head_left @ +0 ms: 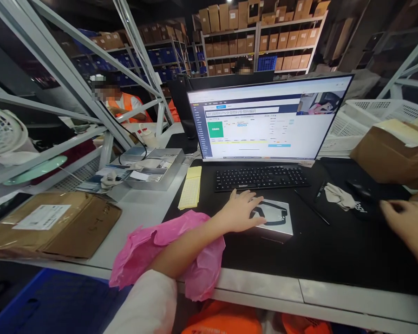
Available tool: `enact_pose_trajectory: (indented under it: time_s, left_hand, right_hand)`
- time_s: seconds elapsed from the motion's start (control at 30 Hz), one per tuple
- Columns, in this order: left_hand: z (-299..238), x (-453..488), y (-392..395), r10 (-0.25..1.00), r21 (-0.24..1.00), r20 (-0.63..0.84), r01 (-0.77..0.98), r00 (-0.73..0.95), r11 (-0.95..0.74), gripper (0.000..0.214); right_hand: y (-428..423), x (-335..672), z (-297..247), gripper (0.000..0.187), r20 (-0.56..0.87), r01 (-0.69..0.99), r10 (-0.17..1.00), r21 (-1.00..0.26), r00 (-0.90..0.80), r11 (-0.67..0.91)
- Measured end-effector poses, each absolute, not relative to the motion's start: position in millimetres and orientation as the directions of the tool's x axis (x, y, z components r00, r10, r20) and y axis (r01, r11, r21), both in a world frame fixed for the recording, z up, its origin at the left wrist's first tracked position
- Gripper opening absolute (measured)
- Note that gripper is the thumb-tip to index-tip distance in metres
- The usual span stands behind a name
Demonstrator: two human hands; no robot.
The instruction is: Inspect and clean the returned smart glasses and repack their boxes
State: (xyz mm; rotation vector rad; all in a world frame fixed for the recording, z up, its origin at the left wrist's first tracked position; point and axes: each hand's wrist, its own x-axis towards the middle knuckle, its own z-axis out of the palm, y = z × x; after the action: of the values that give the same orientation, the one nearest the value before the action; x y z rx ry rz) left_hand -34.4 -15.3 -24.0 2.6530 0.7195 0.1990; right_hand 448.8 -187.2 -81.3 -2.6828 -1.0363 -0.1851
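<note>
My left hand (241, 210) lies flat with fingers spread on a small silver box (277, 220) that shows a picture of black glasses, on the black desk mat (320, 250) just in front of the keyboard (260, 177). My left forearm rests on a crumpled pink plastic bag (149, 246). My right hand (406, 225) is at the right edge, fingers loosely apart, holding nothing, next to a black mouse (359, 189) on its pad.
A monitor (266, 118) stands behind the keyboard. A yellow label sheet (191, 188), a tray of papers (153, 168), a flat cardboard parcel (55, 225), a brown parcel (392, 153), white baskets (372, 113), a fan (2, 132), a pen (311, 206). A person in an orange vest (125, 104) sits behind.
</note>
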Motion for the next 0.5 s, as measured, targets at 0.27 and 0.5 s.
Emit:
enact_pose_trajectory:
  time_s: [0.27, 0.5]
  left_hand:
    - [-26, -36, -17, 0.511, 0.332, 0.037, 0.472, 0.859, -0.817, 0.071]
    - [-27, -34, -16, 0.506, 0.280, 0.049, 0.475, 0.861, -0.834, 0.073]
  right_hand:
    - [-91, 479, -110, 0.069, 0.101, 0.801, 0.797, -0.152, 0.596, -0.579]
    - [-103, 485, -144, 0.073, 0.283, 0.673, 0.624, -0.125, 0.729, -0.729]
